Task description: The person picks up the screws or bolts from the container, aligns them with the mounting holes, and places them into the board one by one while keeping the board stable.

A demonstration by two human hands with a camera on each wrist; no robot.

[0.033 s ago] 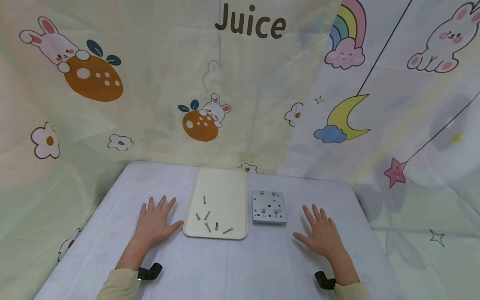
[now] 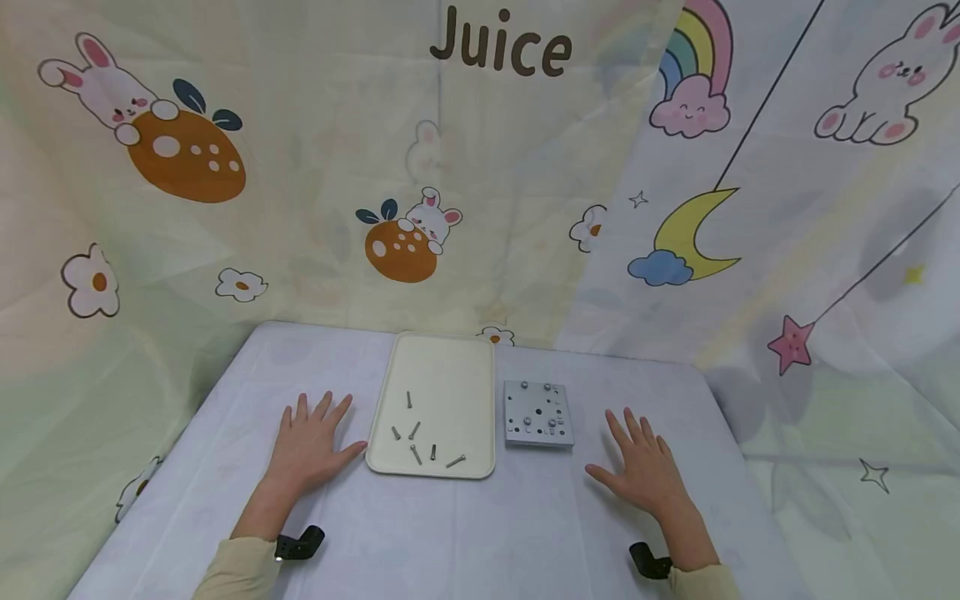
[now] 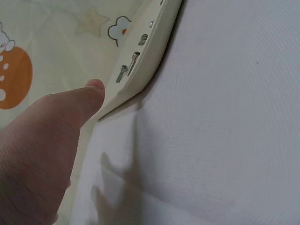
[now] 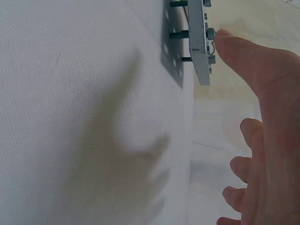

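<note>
My left hand (image 2: 309, 450) is spread palm down, its thumb tip right at the near left edge of a cream tray (image 2: 450, 367). Several metal screws (image 2: 416, 454) lie loose in the tray's left and near part. To the right of the tray is a grey metal plate (image 2: 525, 406) with rows of holes and several screw heads on top. In the right wrist view, dark posts (image 4: 179, 35) stick out beneath the plate (image 4: 199, 58). My right hand (image 2: 637, 467), fingers spread and holding nothing, is right of the plate, apart from it in the head view.
A white cloth (image 2: 465, 542) covers the table. Behind it hangs a printed curtain (image 2: 300, 150) with rabbits, oranges and a moon. Each wrist wears a small black camera, one on the left (image 2: 300, 543) and one on the right (image 2: 649, 561).
</note>
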